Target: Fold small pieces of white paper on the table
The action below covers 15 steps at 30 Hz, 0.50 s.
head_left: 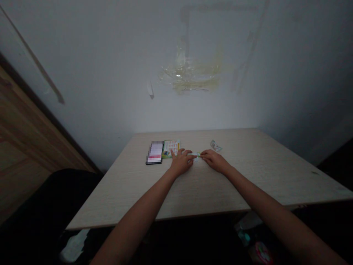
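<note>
A small white-and-green piece, perhaps paper, lies on the table between my hands. My left hand rests from the left with its fingers spread, one fingertip at the piece's near side and others close to a green-edged printed card or booklet. On the right end of the piece, the fingers of my right hand are pressed together. The piece is partly covered by fingertips, so its full shape is hidden. Left of the booklet lies a phone with a lit, blurred-out screen.
A crumpled clear wrapper sits just beyond my right hand. The pale wooden table meets a wall with old tape on it. Below the front edge, at right, a pink round item shows dimly.
</note>
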Motion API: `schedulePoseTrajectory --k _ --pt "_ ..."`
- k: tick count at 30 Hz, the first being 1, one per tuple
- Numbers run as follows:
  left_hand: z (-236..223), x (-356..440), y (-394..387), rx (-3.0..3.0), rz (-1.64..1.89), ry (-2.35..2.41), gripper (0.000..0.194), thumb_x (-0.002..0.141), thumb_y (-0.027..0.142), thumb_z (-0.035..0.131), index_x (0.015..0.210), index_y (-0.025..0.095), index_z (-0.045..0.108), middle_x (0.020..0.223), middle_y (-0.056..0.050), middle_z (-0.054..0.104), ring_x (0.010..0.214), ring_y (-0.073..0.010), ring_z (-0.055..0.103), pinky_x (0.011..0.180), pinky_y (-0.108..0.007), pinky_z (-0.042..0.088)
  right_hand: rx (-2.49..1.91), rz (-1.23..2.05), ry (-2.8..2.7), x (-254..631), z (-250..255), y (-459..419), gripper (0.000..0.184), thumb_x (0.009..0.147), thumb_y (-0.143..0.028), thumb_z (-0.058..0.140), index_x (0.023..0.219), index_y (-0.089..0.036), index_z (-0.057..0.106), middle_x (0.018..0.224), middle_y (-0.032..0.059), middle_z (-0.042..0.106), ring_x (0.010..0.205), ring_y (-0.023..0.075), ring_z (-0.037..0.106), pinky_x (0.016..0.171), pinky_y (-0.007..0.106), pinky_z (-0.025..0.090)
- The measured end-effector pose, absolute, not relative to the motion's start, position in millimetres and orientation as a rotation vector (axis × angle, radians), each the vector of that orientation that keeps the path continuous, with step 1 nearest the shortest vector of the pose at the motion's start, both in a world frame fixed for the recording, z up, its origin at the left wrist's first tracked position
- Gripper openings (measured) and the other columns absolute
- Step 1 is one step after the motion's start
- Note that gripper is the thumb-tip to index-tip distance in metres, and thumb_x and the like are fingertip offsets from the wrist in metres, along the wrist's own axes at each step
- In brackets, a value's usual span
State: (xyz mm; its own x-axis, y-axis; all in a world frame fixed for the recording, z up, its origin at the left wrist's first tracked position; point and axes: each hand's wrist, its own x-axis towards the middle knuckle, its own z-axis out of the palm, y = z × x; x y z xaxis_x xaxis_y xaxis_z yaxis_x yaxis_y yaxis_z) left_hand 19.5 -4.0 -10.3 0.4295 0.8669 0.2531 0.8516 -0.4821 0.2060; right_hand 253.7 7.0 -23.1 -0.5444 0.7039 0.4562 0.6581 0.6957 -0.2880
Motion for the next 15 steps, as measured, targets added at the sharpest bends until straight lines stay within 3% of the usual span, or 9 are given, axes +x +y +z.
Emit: schedulePoseTrajectory --k 15 --pt "-10.0 19.6 -4.6 2.63 0.509 1.584 0.035 0.094 0.037 0.051 0.125 0.05 0.06 0.143 0.006 0.054 0.139 -0.032 0.032 0.104 -0.083 -0.002 -1.014 0.107 -2.373 253.5 -20.4 4.7 0.028 0.098 -0.026 0.049 0.115 -0.023 0.072 0.115 0.0091 0.068 0.11 0.0214 0.059 0.097 0.039 0.05"
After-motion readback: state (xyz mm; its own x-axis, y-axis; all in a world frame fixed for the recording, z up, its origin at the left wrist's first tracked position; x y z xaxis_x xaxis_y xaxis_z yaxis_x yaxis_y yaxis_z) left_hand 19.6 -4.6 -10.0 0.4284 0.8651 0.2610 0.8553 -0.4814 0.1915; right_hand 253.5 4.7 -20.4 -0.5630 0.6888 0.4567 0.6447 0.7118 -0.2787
